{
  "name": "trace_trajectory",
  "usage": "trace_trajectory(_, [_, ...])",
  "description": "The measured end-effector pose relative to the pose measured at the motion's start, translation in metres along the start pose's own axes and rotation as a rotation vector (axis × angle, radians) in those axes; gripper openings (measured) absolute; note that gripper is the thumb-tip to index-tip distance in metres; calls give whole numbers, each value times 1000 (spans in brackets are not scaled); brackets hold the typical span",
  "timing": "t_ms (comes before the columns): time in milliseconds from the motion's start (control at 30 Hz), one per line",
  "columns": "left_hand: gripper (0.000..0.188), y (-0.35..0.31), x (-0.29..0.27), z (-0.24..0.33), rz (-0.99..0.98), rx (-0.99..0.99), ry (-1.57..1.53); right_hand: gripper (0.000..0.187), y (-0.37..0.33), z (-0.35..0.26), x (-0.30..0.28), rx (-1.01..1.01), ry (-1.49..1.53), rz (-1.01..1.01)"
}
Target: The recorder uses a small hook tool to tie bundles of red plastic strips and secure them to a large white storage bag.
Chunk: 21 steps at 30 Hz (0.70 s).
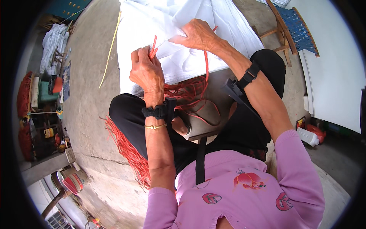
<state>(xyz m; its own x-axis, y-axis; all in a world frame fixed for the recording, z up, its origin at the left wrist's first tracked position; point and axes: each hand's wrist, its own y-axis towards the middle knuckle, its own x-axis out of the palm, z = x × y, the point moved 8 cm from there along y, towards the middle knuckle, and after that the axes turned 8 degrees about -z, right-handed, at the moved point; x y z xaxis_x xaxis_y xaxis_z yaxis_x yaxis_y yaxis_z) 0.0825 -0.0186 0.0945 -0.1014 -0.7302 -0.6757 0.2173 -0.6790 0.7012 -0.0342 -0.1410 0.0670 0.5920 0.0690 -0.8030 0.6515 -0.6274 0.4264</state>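
Note:
A white woven sheet or sack (139,28) lies spread in front of my knees, its near edge hanging over my lap. My left hand (146,72) is closed on a red cord (153,47), whose short ends stick up past the fingers. My right hand (198,36) is closed at the sheet's middle, thumb pointing toward the left hand. A red strand (206,65) runs through or behind its fist and hangs down; the exact grip of the fingertips is hidden. Below the sheet's edge lies a tangle of red cord (187,89) between my legs.
A thick bundle of red cords (131,152) lies beside my left leg. On the concrete floor lies a yellow strip (110,51). A wooden chair with blue webbing (297,28) stands at far right, near a white panel (335,65) and a white jug (308,136).

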Motion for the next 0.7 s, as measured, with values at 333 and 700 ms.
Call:
trace_trajectory(333, [7,2,35,33,-77,1,-135,60,3,10,30,17,790,180])
trace_trajectory(700, [5,12,-13,-29,86,-160,42,61,10,-2,19,-31,54,-108])
